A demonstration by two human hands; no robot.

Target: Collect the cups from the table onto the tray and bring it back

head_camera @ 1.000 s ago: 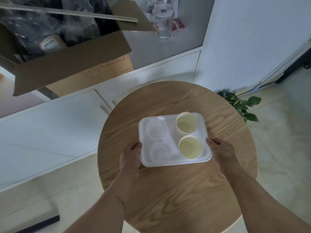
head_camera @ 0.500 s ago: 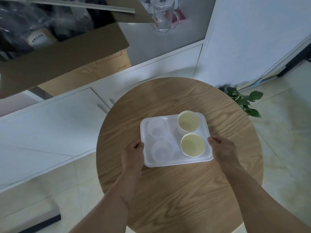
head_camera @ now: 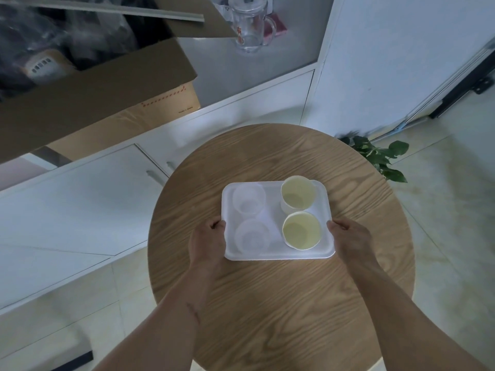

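Note:
A white rectangular tray (head_camera: 276,255) is over the round wooden table (head_camera: 281,303). On it stand two clear plastic cups, one at the far left (head_camera: 248,200) and one at the near left (head_camera: 252,236), and two cream paper cups, one at the far right (head_camera: 298,192) and one at the near right (head_camera: 302,230). My left hand (head_camera: 207,241) grips the tray's left edge, thumb on the rim. My right hand (head_camera: 352,238) grips the right edge. Whether the tray rests on the table or is slightly lifted I cannot tell.
White cabinets (head_camera: 80,199) stand behind the table on the left, carrying an open cardboard box (head_camera: 101,87) and a glass mug (head_camera: 250,25). A small green plant (head_camera: 380,159) sits on the tiled floor beyond the table's right rim. A white wall panel (head_camera: 396,49) is at the back right.
Both hands keep their grip on the tray's sides. The view has shifted slightly, so the tray and table sit a little higher in the frame than before.

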